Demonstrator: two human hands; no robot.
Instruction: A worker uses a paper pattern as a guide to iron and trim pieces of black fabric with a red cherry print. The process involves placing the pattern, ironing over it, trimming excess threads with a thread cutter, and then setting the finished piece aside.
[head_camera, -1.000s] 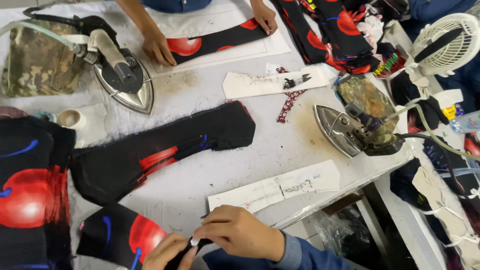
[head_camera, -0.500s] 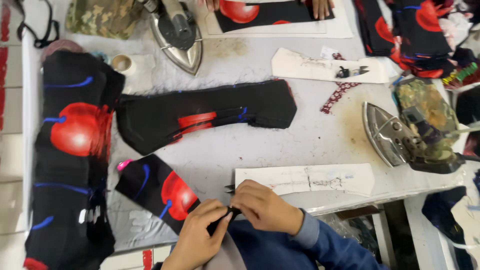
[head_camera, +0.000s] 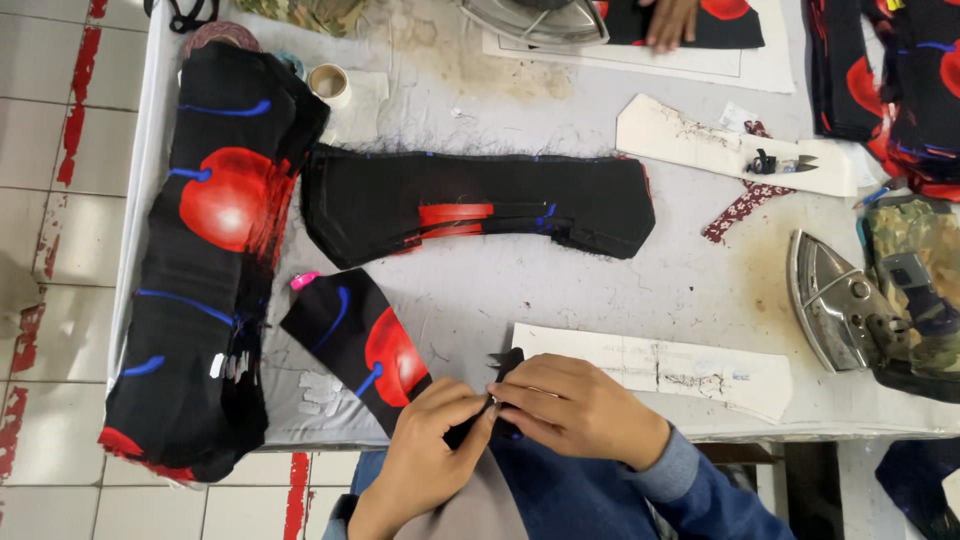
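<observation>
At the table's near edge my left hand (head_camera: 432, 442) pinches the end of a black fabric piece with a red and blue print (head_camera: 358, 340). My right hand (head_camera: 572, 405) grips small black snips (head_camera: 504, 366) against the same end of the cloth. The piece lies slanted toward the upper left. Beside my right hand lies a white paper pattern strip (head_camera: 668, 370). A stack of black cut pieces (head_camera: 480, 205) lies across the middle of the white table (head_camera: 690, 285).
A tall pile of printed fabric (head_camera: 215, 250) fills the left side. An iron (head_camera: 850, 305) rests at the right, another iron (head_camera: 535, 18) at the top. Another person's hand (head_camera: 672, 20) presses fabric at the far edge. A tape roll (head_camera: 328, 83) and a second pattern with snips (head_camera: 740, 150) lie beyond.
The view has shifted right and toward me, so the table's contents sit further left. My hands have stayed together on the end of the fabric piece.
</observation>
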